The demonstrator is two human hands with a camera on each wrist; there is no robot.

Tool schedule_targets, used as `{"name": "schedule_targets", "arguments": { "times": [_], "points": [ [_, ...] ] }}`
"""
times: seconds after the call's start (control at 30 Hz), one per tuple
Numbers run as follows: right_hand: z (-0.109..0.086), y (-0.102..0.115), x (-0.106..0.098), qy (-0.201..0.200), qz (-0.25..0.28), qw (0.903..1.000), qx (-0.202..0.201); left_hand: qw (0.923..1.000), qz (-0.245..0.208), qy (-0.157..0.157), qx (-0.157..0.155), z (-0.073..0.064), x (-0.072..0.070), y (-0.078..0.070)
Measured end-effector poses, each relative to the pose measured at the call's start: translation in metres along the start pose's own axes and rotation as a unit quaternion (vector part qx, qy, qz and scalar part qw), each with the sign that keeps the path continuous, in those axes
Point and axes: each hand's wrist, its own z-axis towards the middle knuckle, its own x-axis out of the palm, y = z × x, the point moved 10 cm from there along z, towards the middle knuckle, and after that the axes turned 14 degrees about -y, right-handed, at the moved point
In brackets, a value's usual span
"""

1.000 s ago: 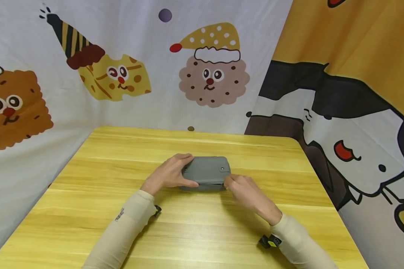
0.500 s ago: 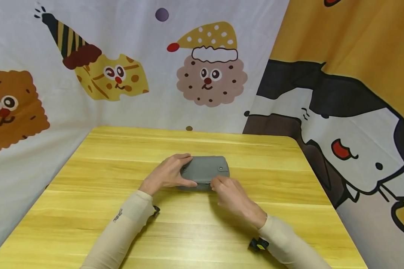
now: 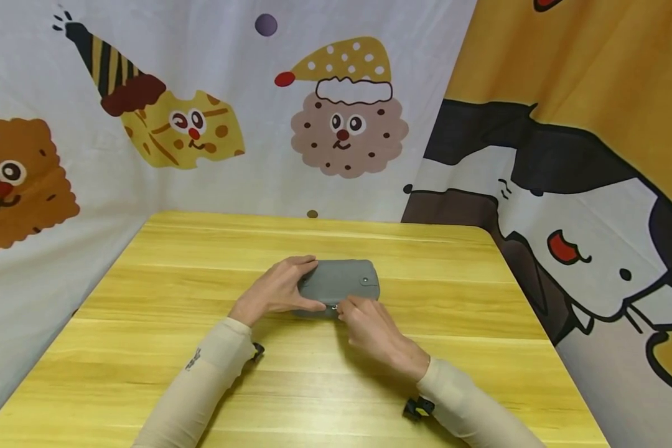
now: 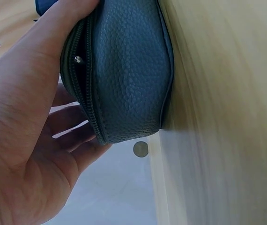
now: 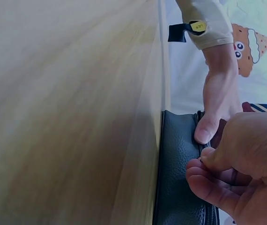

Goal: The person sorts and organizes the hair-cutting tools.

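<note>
A grey leather zip pouch (image 3: 338, 280) with a small snap tab lies on the wooden table. My left hand (image 3: 280, 286) grips its left end, thumb along the front edge and fingers round the back. At the front edge, just right of that thumb, my right hand (image 3: 372, 326) pinches the zipper pull, which its fingers mostly hide. Seen from the left wrist, the zipper (image 4: 89, 89) gapes at the left end, and a small shiny metal tip (image 4: 78, 60) shows in the gap. Fingertips (image 5: 196, 166) of the right hand sit against the zipper line in the right wrist view.
The light wooden table (image 3: 291, 398) extends around the pouch on all sides. Behind it hangs a white cloth (image 3: 213, 193) printed with cartoon biscuits, and at the right an orange and black cartoon cloth (image 3: 582, 186). Both wrists wear small black cameras.
My right hand has slid left along the pouch's front edge, from its right corner to beside the left thumb. The left hand keeps its grip, and the pouch stays in place.
</note>
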Motion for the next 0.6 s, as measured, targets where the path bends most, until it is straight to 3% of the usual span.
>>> {"name": "schedule_targets", "arguments": {
  "times": [0.5,0.6],
  "points": [
    [0.0015,-0.0018,-0.0013,0.033,0.024,0.9991,0.015,0.9998,-0.013,0.010,-0.015,-0.0009,-0.0007,0.0014],
    [0.0043,-0.0015,-0.0064,0.026,0.036,0.9990,-0.001,0.9997,-0.014,0.013,-0.015,-0.0007,-0.0004,0.0015]
  ]
}}
